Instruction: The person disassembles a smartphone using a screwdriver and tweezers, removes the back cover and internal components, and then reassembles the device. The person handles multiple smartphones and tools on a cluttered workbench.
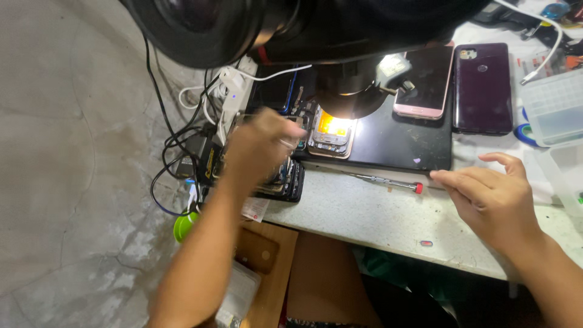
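Note:
My left hand (258,146) is blurred and closed around a phone frame or part (291,124) over a stack of opened phones (288,179) at the left of the bench. My right hand (492,194) hovers open, fingers apart, just right of a thin screwdriver with a red cap (388,181) lying on the white bench top (364,212). An opened phone (331,136) lies lit yellow under the microscope head (349,91) on a black mat (395,143).
A pink-edged phone (425,79) and a dark purple phone (483,88) lie at the back right. A clear plastic parts box (555,106) stands at the far right. Tangled black and white cables (194,121) hang off the left edge, near a power strip (234,91).

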A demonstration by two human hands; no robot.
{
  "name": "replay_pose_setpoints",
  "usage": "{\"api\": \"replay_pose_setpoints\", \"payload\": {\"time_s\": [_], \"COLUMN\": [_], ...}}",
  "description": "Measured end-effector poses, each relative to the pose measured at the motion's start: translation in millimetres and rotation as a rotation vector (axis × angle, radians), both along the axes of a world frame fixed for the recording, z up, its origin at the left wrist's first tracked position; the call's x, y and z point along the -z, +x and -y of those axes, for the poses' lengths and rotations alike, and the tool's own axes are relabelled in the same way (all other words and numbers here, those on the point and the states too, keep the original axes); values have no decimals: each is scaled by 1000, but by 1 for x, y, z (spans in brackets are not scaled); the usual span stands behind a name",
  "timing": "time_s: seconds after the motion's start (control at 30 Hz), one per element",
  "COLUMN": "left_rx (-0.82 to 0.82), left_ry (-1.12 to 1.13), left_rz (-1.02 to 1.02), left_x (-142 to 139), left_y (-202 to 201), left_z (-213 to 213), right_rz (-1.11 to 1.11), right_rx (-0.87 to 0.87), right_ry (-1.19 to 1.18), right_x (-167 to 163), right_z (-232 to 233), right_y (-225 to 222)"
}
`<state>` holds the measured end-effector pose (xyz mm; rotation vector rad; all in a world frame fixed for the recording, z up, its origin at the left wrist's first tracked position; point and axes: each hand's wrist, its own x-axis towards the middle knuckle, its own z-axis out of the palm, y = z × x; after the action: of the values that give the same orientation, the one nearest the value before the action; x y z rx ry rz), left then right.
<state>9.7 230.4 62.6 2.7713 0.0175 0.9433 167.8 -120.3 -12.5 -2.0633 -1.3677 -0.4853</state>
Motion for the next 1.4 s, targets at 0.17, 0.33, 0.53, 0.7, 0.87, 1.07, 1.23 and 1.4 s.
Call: {"api": "replay_pose_setpoints", "payload": {"time_s": [0.17, 0.33, 0.53, 0.7, 0.87, 1.07, 1.23, 1.4], "left_rx": [-280, -284, -265, -235, -391, -488, -500, -317], "left_ry": [142, 143, 323, 538, 750, 800, 504, 367], "left_rz": [-399, -178, -62, -6, 38, -254, -375, -179], "left_x": [29, 44, 70, 55, 16, 4, 15, 30], "left_y": [23, 24, 11, 2, -36, -10, 4, 14], "left_z": [64, 78, 81, 59, 38, 24, 29, 61], "right_rz": [8, 33, 32, 0, 3, 7, 16, 53], "right_rx": [-22, -7, -30, -31, -29, -29, -37, -61], "right_ry": [3, -28, -22, -17, -9, -47, -75, -34], "right_x": [-4, -4, -4, -9, -15, -17, -15, -12], "right_z": [-9, -4, 1, 2, 4, 5, 11, 10], "right_y": [-6, -8, -9, -14, -18, -21, -24, -24]}}
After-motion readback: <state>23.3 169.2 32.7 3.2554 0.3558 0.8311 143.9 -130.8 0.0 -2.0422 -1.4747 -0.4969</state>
